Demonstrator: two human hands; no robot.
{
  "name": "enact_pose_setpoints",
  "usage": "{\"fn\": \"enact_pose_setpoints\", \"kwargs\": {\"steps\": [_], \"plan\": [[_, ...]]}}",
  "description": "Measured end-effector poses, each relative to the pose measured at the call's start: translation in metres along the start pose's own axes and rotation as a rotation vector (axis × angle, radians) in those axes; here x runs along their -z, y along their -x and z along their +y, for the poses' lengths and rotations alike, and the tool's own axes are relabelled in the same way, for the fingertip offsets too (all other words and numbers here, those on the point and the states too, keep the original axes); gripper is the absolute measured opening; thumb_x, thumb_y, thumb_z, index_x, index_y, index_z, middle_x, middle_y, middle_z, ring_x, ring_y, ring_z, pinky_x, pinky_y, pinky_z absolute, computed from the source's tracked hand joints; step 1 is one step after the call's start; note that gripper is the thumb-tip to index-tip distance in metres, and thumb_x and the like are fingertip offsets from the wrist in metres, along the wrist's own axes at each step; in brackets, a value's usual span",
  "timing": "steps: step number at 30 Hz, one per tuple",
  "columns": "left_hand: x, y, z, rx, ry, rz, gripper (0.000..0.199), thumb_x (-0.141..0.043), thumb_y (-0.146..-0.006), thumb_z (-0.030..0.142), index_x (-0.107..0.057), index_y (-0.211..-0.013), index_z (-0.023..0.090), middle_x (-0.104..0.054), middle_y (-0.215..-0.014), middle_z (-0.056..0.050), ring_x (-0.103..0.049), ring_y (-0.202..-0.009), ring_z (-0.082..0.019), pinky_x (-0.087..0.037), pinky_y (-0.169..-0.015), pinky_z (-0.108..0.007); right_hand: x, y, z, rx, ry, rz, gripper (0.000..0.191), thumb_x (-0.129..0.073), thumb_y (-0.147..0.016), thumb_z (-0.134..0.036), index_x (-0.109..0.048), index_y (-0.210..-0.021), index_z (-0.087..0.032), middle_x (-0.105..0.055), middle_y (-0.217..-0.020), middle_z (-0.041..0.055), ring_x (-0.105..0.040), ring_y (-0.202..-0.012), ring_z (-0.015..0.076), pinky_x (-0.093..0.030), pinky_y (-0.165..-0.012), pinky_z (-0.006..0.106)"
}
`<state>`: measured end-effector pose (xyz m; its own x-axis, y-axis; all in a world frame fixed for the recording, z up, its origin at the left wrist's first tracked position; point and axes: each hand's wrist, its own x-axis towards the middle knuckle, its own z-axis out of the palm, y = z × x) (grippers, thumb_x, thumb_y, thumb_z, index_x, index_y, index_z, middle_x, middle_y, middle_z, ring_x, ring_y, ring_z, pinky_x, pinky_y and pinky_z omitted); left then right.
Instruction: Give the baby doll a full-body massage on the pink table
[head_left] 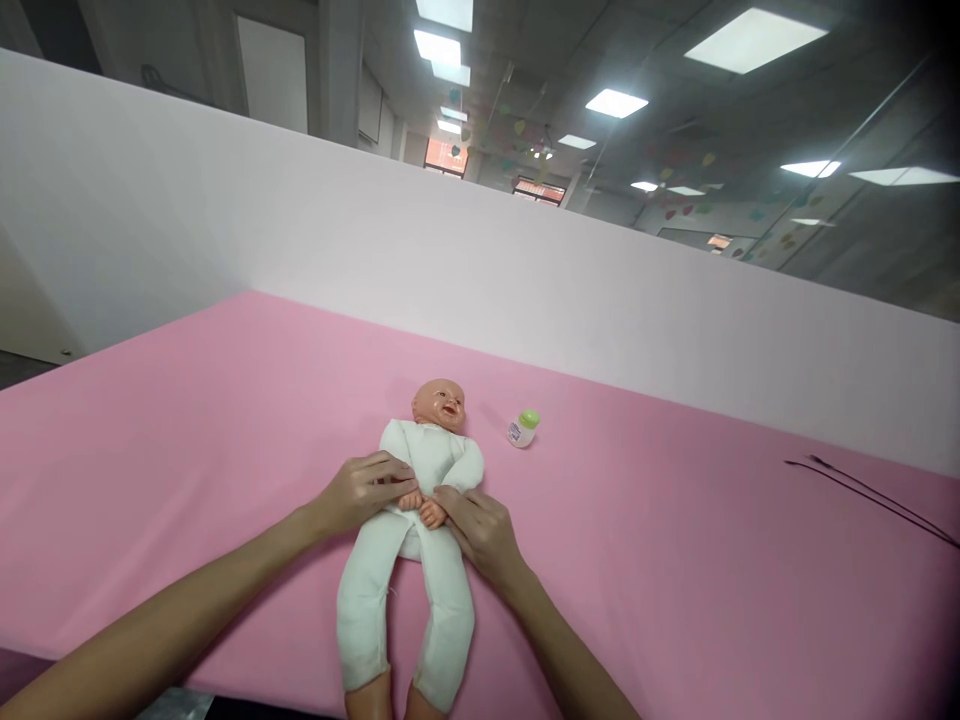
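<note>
Baby doll, in left grip, right grip

doll head: glossy plastic | doll suit: matt cloth | bottle: smooth plastic | table cover: matt cloth

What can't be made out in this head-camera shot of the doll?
Lower legs of the baby doll: the feet are cut off by the bottom edge of the head view.
Its middle: hidden under the left hand and right hand.
Label on the small bottle with green cap: too small to read.
Dark thin cords: cut off by the right edge; too thin to identify.
</note>
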<state>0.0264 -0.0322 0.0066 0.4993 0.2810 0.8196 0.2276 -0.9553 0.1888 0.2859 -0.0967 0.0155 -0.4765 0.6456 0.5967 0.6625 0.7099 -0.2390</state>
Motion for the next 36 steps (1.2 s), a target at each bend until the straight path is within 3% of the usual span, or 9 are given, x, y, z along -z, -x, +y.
{"fn": "enact_pose_setpoints", "kwargs": {"steps": [3, 6, 9, 12, 18, 24, 27, 31, 36], "plan": [[0.003, -0.003, -0.002, 0.235, 0.116, 0.122, 0.023, -0.064, -0.096, 0.019, -0.077, -0.113, 0.028, -0.077, -0.102, -0.007, -0.070, -0.093, -0.019, -0.058, -0.076, -0.031, 0.005, -0.002, 0.012, -0.304, -0.233, 0.204, 0.026, -0.062, -0.097, -0.031, -0.072, -0.120, -0.025, -0.078, -0.108, 0.0065, -0.071, -0.090, 0.0216, -0.058, -0.082, 0.036], [0.012, -0.004, -0.015, 0.701, 0.213, 0.382, 0.017, -0.073, -0.089, 0.032, -0.079, -0.104, 0.025, -0.077, -0.101, -0.007, -0.069, -0.090, -0.020, -0.055, -0.069, -0.029, 0.012, -0.001, 0.034, -0.720, -0.505, 0.528, 0.041, -0.074, -0.087, -0.044, -0.071, -0.120, -0.021, -0.076, -0.113, 0.0089, -0.071, -0.096, 0.0227, -0.059, -0.082, 0.035], [0.024, 0.002, -0.037, 1.097, 0.324, 0.672, 0.032, -0.080, -0.079, 0.044, -0.078, -0.099, 0.019, -0.076, -0.098, -0.009, -0.068, -0.085, -0.022, -0.054, -0.066, -0.029, 0.020, 0.004, 0.062, -1.039, -0.688, 0.750, 0.048, -0.080, -0.077, -0.056, -0.074, -0.102, -0.015, -0.076, -0.085, 0.0062, -0.068, -0.071, 0.0182, -0.056, -0.061, 0.029], [0.035, 0.005, -0.053, 1.283, 0.373, 0.818, 0.041, -0.081, -0.074, 0.051, -0.077, -0.093, 0.015, -0.075, -0.092, -0.010, -0.066, -0.075, -0.020, -0.049, -0.058, -0.027, 0.030, 0.009, 0.077, -1.174, -0.779, 0.815, 0.048, -0.084, -0.068, -0.059, -0.072, -0.084, -0.015, -0.063, -0.057, -0.0013, -0.057, -0.051, 0.0141, -0.052, -0.052, 0.028], [0.034, -0.011, -0.022, 0.944, 0.229, 0.613, 0.027, -0.080, -0.081, 0.040, -0.078, -0.102, 0.022, -0.077, -0.102, -0.006, -0.069, -0.090, -0.021, -0.052, -0.070, -0.029, 0.037, -0.004, 0.038, -0.817, -0.572, 0.684, 0.050, -0.078, -0.081, -0.048, -0.069, -0.120, -0.018, -0.075, -0.117, 0.0116, -0.071, -0.097, 0.0244, -0.059, -0.077, 0.033], [0.005, -0.003, 0.007, 0.270, 0.108, 0.132, 0.023, -0.065, -0.095, 0.017, -0.075, -0.114, 0.025, -0.077, -0.106, -0.007, -0.070, -0.099, -0.020, -0.058, -0.080, -0.032, 0.016, 0.000, 0.002, -0.179, -0.106, 0.136, 0.029, -0.059, -0.097, -0.023, -0.069, -0.125, -0.025, -0.078, -0.109, 0.0071, -0.072, -0.085, 0.0218, -0.058, -0.077, 0.036], [-0.006, 0.005, 0.009, 0.144, 0.078, 0.031, 0.030, -0.059, -0.096, 0.009, -0.073, -0.118, 0.024, -0.077, -0.106, -0.008, -0.070, -0.103, -0.021, -0.059, -0.084, -0.036, 0.008, 0.003, 0.001, 0.002, -0.028, 0.017, 0.036, -0.055, -0.098, -0.017, -0.065, -0.130, -0.026, -0.078, -0.111, 0.0061, -0.070, -0.081, 0.0220, -0.059, -0.073, 0.037], [-0.005, 0.002, 0.009, 0.211, 0.124, 0.047, 0.027, -0.060, -0.097, 0.015, -0.075, -0.117, 0.026, -0.077, -0.105, -0.007, -0.070, -0.102, -0.021, -0.060, -0.082, -0.035, 0.006, 0.002, 0.005, -0.140, -0.179, 0.079, 0.029, -0.062, -0.096, -0.024, -0.071, -0.123, -0.026, -0.079, -0.108, 0.0061, -0.071, -0.085, 0.0221, -0.059, -0.077, 0.037], [0.017, -0.005, -0.015, 0.817, 0.269, 0.423, 0.020, -0.075, -0.087, 0.039, -0.079, -0.101, 0.024, -0.077, -0.100, -0.008, -0.070, -0.089, -0.022, -0.055, -0.067, -0.030, 0.017, 0.000, 0.036, -0.807, -0.589, 0.554, 0.043, -0.078, -0.083, -0.046, -0.073, -0.115, -0.018, -0.077, -0.105, 0.0087, -0.070, -0.085, 0.0206, -0.058, -0.074, 0.032]]}}
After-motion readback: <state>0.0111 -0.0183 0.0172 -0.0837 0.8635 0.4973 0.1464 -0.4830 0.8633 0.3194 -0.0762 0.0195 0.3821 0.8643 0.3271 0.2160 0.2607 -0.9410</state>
